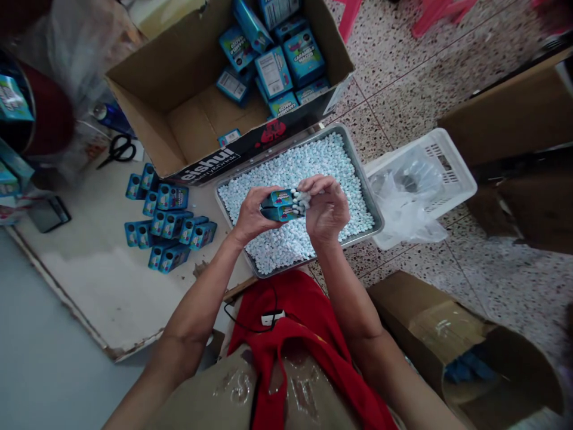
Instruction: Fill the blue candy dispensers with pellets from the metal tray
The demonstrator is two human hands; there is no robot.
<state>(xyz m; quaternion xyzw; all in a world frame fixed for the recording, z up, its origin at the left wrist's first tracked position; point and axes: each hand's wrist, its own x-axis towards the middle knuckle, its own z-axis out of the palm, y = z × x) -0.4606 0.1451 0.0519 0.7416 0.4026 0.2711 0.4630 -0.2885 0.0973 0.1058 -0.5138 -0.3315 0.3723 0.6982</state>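
Observation:
My left hand point(252, 215) is closed round two small blue boxes point(278, 205), held side by side over a metal tray point(374, 206) full of small white-blue candies point(313, 164). My right hand point(326, 206) is cupped at the boxes' open right ends, its fingers curled over a few white candies point(302, 200). Both hands hover above the middle of the tray.
A pile of small blue boxes point(168, 224) lies on a board at left. An open carton point(179, 113) behind the tray holds larger blue packs point(273, 71). A white basket point(441, 161) with a plastic bag stands right. Scissors point(117, 149) lie far left. Cardboard boxes point(447, 334) sit bottom right.

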